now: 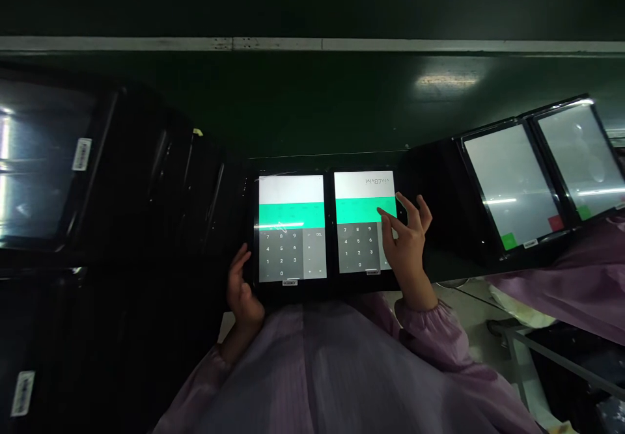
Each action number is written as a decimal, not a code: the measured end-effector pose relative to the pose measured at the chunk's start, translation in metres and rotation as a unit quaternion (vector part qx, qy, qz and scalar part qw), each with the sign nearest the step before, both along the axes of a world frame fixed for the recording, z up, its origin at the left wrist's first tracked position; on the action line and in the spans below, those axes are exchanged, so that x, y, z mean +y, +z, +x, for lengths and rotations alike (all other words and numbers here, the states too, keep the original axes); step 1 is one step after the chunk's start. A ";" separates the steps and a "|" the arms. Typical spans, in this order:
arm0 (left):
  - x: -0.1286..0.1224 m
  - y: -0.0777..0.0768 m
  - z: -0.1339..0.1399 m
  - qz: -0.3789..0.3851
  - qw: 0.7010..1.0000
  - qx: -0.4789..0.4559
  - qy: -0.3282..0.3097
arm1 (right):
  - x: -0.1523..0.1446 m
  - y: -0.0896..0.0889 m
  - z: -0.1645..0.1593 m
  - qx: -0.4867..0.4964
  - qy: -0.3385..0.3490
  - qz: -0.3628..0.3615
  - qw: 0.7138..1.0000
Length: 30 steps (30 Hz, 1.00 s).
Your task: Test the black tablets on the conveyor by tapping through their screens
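Two lit tablet screens lie side by side in a black tray in front of me, each showing a calculator with a green band. The left screen (pixel 291 252) has an empty white field at its top. On the right screen (pixel 359 252) the top field holds a row of characters with "87" among them. My right hand (pixel 407 239) is over the right screen, index finger pointing at the green band and the other fingers apart; I cannot tell if the fingertip touches. At the left edge of the black tray (pixel 329 283) rests my left hand (pixel 241 293), fingers loosely stretched and holding nothing.
To the right, another black tray (pixel 437 226) holds two pale screens (pixel 510 180) with small red and green squares. Dark stacked trays (pixel 161 226) stand at the left, with a barcode label (pixel 82 154). Behind runs a green surface (pixel 293 102). A purple sleeve (pixel 571 278) shows at the right.
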<state>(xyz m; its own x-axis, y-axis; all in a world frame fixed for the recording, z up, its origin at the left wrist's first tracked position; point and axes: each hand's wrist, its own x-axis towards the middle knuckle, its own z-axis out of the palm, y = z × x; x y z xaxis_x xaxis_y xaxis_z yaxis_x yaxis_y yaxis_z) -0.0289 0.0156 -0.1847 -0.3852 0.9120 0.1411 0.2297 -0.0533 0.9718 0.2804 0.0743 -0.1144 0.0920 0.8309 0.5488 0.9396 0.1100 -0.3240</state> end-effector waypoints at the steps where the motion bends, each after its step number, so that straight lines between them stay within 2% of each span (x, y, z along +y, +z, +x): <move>1: 0.000 -0.001 0.001 -0.005 1.000 0.005 0.003 | 0.001 0.002 -0.007 0.005 0.005 0.007 1.000; 4: 0.002 -0.001 0.002 -0.017 1.000 -0.015 0.012 | 0.004 0.006 -0.041 0.023 0.061 -0.001 0.998; 7: 0.007 0.006 0.002 -0.037 0.999 -0.023 0.020 | 0.010 0.005 -0.081 0.028 0.135 -0.068 0.988; 11: 0.012 0.019 -0.005 -0.127 0.992 -0.009 0.005 | 0.018 -0.001 -0.113 0.013 0.155 -0.108 0.982; 16: 0.023 0.027 -0.009 -0.100 0.992 -0.007 -0.080 | 0.022 -0.003 -0.107 0.004 0.147 -0.110 0.983; 19: 0.037 0.031 -0.003 -0.099 0.992 -0.012 -0.072 | 0.020 0.000 -0.103 0.006 0.119 -0.086 0.989; 23: 0.056 0.032 0.006 -0.105 0.994 -0.007 -0.038 | 0.018 0.000 -0.110 -0.010 0.148 -0.113 0.983; 26: 0.062 0.032 0.007 -0.110 0.993 -0.025 -0.026 | 0.017 0.000 -0.108 -0.008 0.141 -0.140 0.980; 30: 0.064 0.031 0.005 -0.122 0.990 -0.054 -0.033 | 0.015 0.004 -0.100 0.010 0.132 -0.114 0.985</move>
<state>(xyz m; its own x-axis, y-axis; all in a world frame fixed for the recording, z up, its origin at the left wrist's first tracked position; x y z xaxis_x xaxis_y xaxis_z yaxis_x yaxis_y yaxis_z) -0.0236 0.0793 -0.1533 -0.3236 0.9378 -0.1257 0.1286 0.1752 0.9761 0.1802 0.0896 -0.1108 -0.1352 0.9283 0.3465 0.8811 0.2726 -0.3864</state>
